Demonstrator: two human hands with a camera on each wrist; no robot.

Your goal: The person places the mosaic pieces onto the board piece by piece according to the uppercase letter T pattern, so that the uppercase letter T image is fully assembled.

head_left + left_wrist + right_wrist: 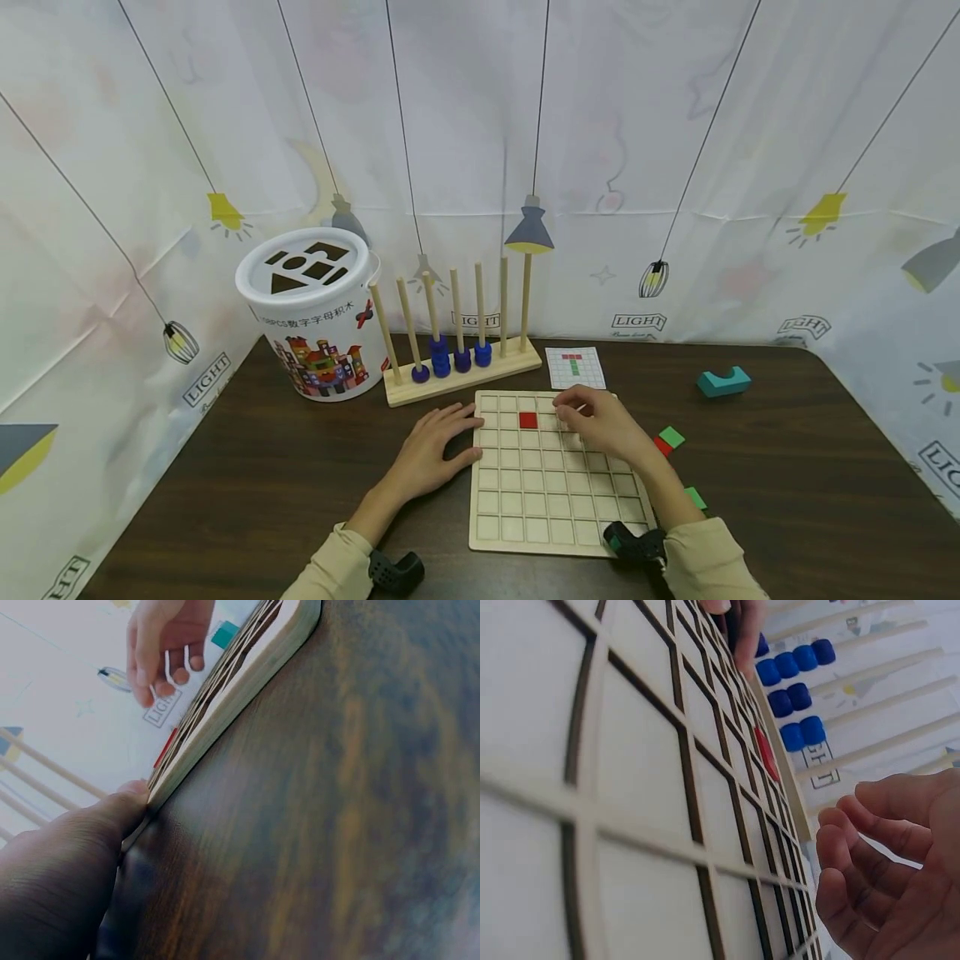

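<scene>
A pale wooden grid board [522, 481] lies on the dark table, and one red square tile [528, 420] sits in a cell near its far edge. My left hand [431, 454] rests at the board's left edge with fingers spread, the thumb [112, 814] touching its side. Over the far right part of the board hovers my right hand [603, 425]. Its fingers [840, 889] are loosely bent, and nothing shows between them in the right wrist view. Beyond the board lies a white card [558, 372] printed with a red and green T-shaped pattern.
Right of the board lie green tiles [671, 437], a red tile [662, 446] and a teal arch block [723, 382]. At the back stand a wooden peg rack [517, 362] with blue beads and a white lidded bucket [330, 350]. A printed curtain [450, 125] hangs behind.
</scene>
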